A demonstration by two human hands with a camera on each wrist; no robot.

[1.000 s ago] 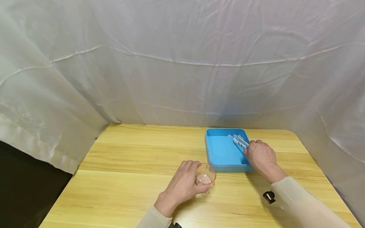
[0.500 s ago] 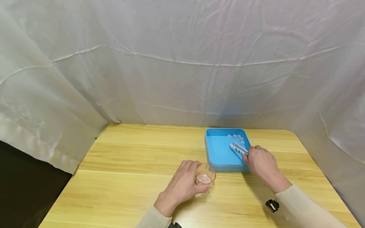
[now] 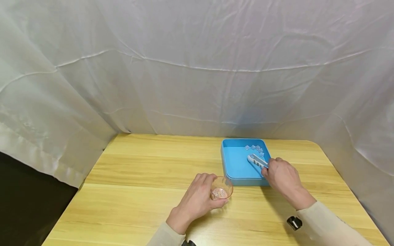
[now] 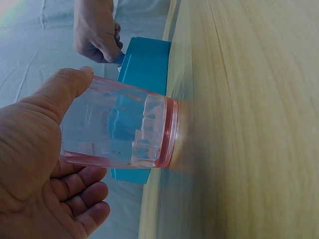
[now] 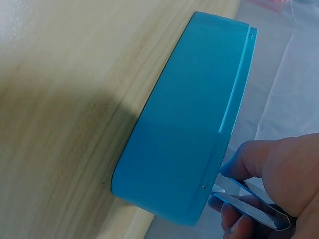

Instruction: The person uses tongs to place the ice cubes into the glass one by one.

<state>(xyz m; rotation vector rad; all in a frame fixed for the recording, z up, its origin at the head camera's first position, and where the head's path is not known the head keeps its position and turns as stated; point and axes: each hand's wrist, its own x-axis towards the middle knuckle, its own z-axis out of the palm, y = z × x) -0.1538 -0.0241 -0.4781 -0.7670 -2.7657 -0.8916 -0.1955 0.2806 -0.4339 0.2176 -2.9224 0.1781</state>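
My left hand (image 3: 198, 196) holds a clear, pink-tinted drinking glass (image 3: 222, 188) that stands upright on the table. In the left wrist view the thumb lies at the glass's rim, and several clear cubes (image 4: 149, 130) rest on its bottom. Just behind and right of the glass is a shallow blue box (image 3: 238, 164). My right hand (image 3: 284, 179) grips small white tongs (image 3: 258, 162) over the box's right side, tips pointing left and inward. Whether the tips pinch anything is too small to tell. Several clear cubes (image 3: 258, 148) lie in the box's back right corner.
A light wooden table (image 3: 138, 191) carries everything. Pale grey fabric (image 3: 197, 85) hangs along its back and sides. A black device (image 3: 294, 222) shows beneath the right sleeve.
My right hand has drawn the tongs from the cubes at the back toward the box's middle and front. More of the cubes now show. The left hand and glass stay still.
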